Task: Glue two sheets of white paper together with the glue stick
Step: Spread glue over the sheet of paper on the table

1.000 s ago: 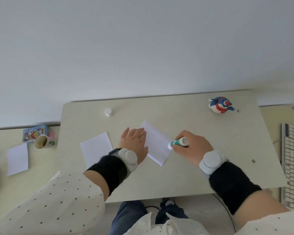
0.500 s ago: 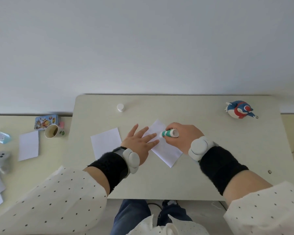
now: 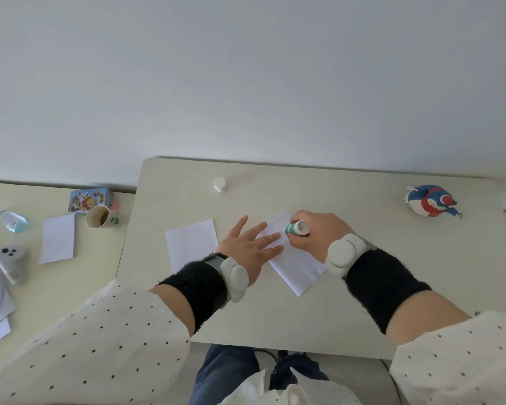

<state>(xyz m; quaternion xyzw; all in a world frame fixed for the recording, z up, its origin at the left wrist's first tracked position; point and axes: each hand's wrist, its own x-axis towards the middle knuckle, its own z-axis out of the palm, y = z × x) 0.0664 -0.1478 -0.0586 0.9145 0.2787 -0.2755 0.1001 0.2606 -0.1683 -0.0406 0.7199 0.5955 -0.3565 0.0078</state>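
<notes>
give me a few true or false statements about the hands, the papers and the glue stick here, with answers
1. The right hand grips the glue stick. True.
2. The left hand lies flat on the tilted sheet. True.
3. The second sheet is stacked on the tilted one. False: it lies apart, left of the left hand.
4. The white cap is on the glue stick. False: it stands alone near the table's far edge.
5. The bird figure sits by the left hand. False: it is at the far right.
</notes>
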